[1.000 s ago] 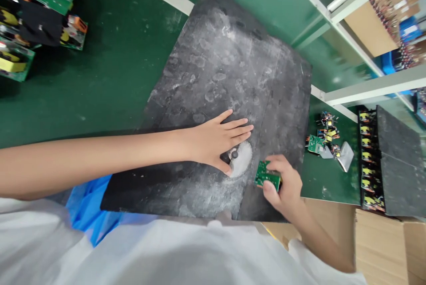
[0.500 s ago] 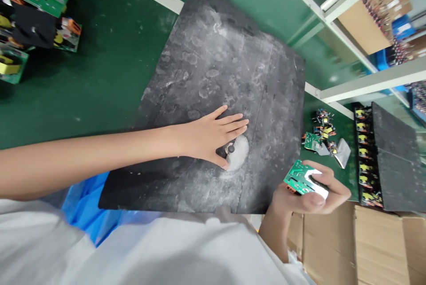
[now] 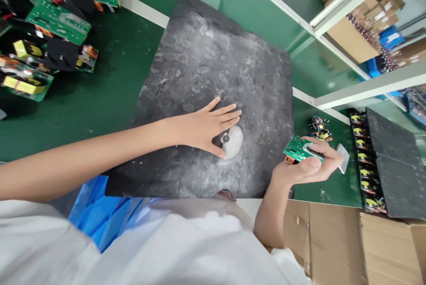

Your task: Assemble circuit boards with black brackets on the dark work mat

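Observation:
My left hand (image 3: 207, 126) lies flat on a worn black mat (image 3: 213, 54), fingers stretched out, thumb beside a small dark knob (image 3: 226, 138) that sits in a white powdery patch (image 3: 233, 142). My right hand (image 3: 308, 166) is raised just off the mat's right edge, palm up, fingers curled round a small green circuit board (image 3: 298, 149). The board is tilted and shows its solder side.
Green boards with yellow parts (image 3: 49, 19) are piled at the far left on the green bench (image 3: 100, 90). A few small boards (image 3: 319, 127) and a black tray of parts (image 3: 369, 161) lie right. Cardboard boxes (image 3: 359, 240) stand below; a shelf frame (image 3: 366, 85) runs behind.
My right hand lifted the small green board off the mat's lower right, turned it over and carried it rightwards. My left hand stayed flat by the knob.

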Tool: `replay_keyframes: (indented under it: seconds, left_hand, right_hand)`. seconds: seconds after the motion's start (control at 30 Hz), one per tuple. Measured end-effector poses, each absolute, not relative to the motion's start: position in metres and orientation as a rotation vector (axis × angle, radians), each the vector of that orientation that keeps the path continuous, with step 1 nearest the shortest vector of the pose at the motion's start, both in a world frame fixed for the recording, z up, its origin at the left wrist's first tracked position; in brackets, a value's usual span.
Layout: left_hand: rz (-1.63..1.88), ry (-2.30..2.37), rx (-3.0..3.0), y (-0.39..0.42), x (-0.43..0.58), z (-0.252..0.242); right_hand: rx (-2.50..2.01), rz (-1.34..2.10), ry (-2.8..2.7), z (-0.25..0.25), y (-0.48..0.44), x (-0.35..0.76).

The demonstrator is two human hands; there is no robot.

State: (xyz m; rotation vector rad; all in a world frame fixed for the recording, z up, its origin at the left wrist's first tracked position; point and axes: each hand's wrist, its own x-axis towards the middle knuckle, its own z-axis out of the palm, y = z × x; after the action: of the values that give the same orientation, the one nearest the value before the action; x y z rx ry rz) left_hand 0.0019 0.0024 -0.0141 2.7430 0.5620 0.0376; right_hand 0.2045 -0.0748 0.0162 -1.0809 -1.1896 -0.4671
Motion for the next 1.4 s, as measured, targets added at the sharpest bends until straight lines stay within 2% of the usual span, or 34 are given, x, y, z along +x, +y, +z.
replay_keyframes:
  seconds: [0.1,0.2,0.37,0.5,0.77,0.9,1.03,1.17,1.33,1.4]
  left_hand:
    - [0.064,0.544,2.741,-0.003,0.005,-0.014]
    - [0.066,0.525,2.724,-0.008,0.006,-0.014]
    - [0.048,0.478,2.706,-0.011,0.007,-0.015]
    - [0.061,0.479,2.715,-0.011,0.007,-0.017]
    - [0.102,0.478,2.720,-0.013,0.008,-0.022]
    - [0.150,0.485,2.716,-0.014,0.009,-0.023]
    - [0.135,0.484,2.730,-0.014,0.010,-0.022]
    - [0.132,0.499,2.717,-0.015,0.010,-0.020]
    - [0.040,0.503,2.693,-0.014,0.010,-0.017]
    - [0.024,0.511,2.693,-0.014,0.010,-0.016]
  right_hand:
    - [-1.179,-0.383,-1.232,0.015,-0.080,0.210]
    - [-1.333,-0.155,-1.387,0.010,-0.095,0.219]
    - [-1.487,0.125,-1.919,-0.008,-0.121,0.227]
    - [-1.350,-0.069,-2.329,-0.015,-0.124,0.221]
    - [-1.304,-0.163,-2.503,-0.010,-0.120,0.214]
    - [-1.434,-0.193,-2.373,-0.012,-0.119,0.213]
    - [-1.334,-0.164,-2.491,-0.012,-0.120,0.210]
    - [-1.545,-0.172,-2.338,-0.010,-0.119,0.208]
    - [-1.377,-0.135,-2.467,-0.010,-0.122,0.207]
    - [-1.437,-0.187,-2.377,-0.011,-0.122,0.208]
